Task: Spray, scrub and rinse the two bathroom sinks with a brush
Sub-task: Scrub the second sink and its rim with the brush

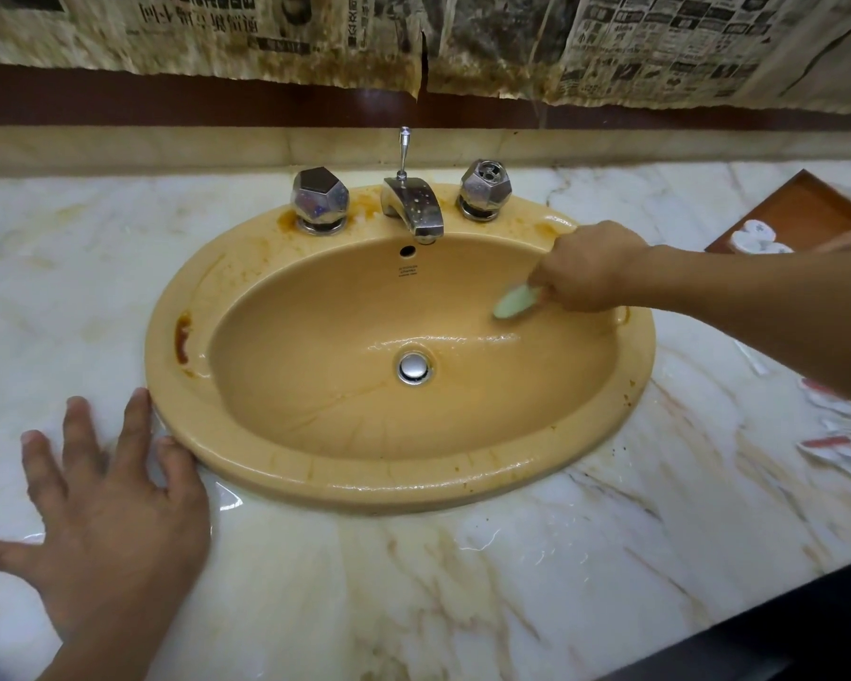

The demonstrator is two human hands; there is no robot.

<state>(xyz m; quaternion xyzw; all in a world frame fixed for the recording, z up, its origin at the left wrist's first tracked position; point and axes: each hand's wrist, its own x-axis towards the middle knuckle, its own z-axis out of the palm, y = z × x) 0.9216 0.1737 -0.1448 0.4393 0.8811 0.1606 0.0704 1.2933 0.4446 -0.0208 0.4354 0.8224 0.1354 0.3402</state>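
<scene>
Just one sink [178, 366], two knobs [320, 199], right hand [590, 267] gripping one brush [512, 303], left hand [114, 523] spread flat

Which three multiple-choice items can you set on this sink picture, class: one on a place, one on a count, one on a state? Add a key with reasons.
1. Where is the left hand?
A in the basin
B on the tray
C on the counter beside the sink

2. How many knobs flank the faucet?
A one
B two
C three

3. What is the right hand doing?
A holding a brush
B lying flat and open
C holding a cup

Key:
1 C, its fingers spread on the marble at the rim.
2 B, one knob stands on each side of the spout.
3 A, its fingers curl round the brush over the basin.
</scene>
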